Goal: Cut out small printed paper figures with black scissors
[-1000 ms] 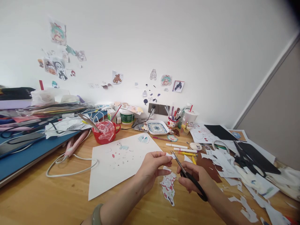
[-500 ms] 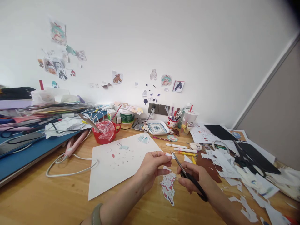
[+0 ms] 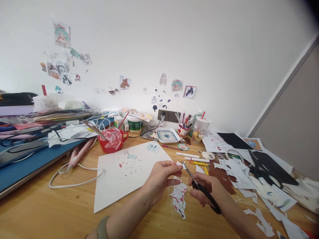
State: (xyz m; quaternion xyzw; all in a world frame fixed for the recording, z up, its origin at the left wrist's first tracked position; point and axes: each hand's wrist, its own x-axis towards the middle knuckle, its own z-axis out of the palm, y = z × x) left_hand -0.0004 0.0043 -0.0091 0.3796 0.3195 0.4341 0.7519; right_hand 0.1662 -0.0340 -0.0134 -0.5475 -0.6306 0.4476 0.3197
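Left hand: fingers pinched on a small white paper piece, raised above the worktop. Right hand: fingers grasping black-handled scissors, blade tips at the piece; contact between them cannot be told. Below, between the hands, a ragged paper with red drawings lies flat. White sheet to the left; paper scraps far right.

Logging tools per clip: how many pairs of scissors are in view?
2: one pair in the right hand, another pair lying among paper scraps at picture right; more may be hidden.
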